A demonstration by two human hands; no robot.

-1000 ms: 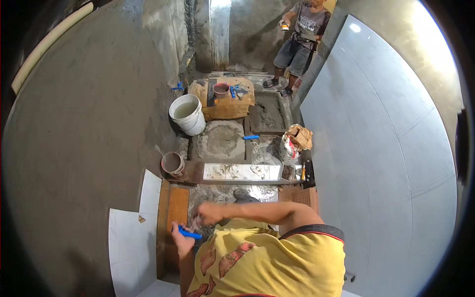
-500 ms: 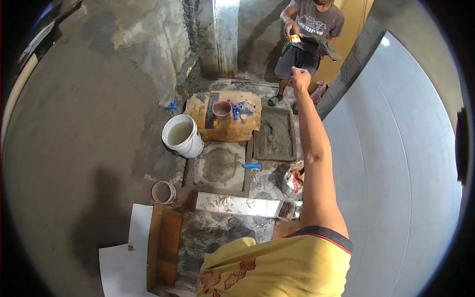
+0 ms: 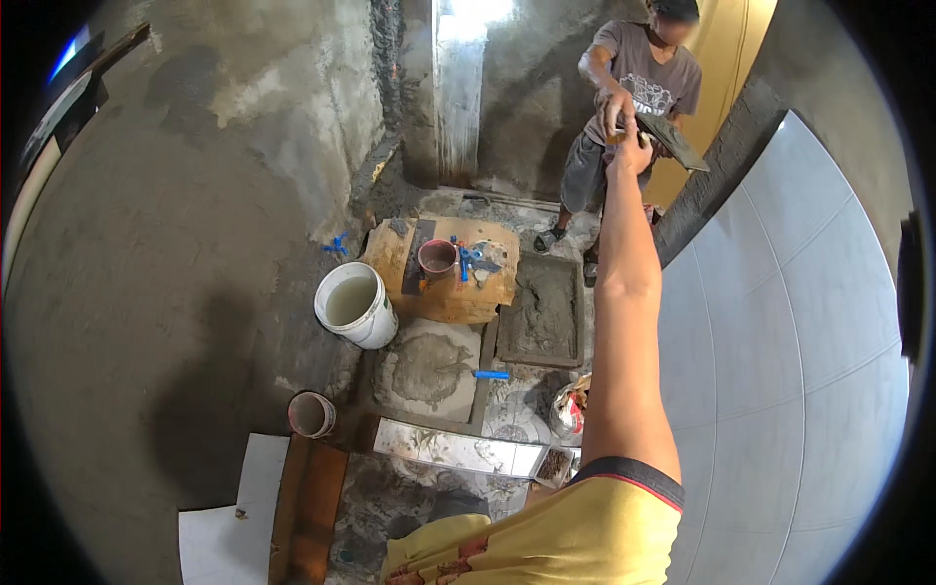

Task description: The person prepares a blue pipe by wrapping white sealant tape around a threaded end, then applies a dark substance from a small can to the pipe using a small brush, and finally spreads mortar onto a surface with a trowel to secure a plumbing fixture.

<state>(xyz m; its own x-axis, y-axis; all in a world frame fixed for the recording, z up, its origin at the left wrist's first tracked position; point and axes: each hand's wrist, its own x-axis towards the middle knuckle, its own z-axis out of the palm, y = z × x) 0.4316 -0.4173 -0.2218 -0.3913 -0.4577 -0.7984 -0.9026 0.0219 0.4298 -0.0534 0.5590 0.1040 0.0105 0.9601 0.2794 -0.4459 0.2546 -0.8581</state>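
My right arm stretches up the middle to a co-worker (image 3: 653,73) in a grey T-shirt. My right hand (image 3: 632,151) is closed just below the co-worker's hand (image 3: 614,102); the two overlap around a small yellowish item, so I cannot make out what my fingers grip. A grey mortar-smeared board (image 3: 682,146) is held beside them. My left hand is out of view. Below lie a blue-handled trowel (image 3: 492,374) on the mortar patch and a rectangular trough of wet mortar (image 3: 539,317).
A white bucket of water (image 3: 351,300) and a small bucket (image 3: 311,413) stand left. Cardboard (image 3: 395,249) holds a red tub and blue pieces. A bag (image 3: 567,408), tiled ledge (image 3: 453,450) and wooden plank (image 3: 310,497) are lower. A tiled wall (image 3: 770,370) borders the right.
My right arm has swung up and forward to the co-worker's hand. My left hand with the blue tool has left view. The co-worker has moved the small cylindrical item toward my hand.
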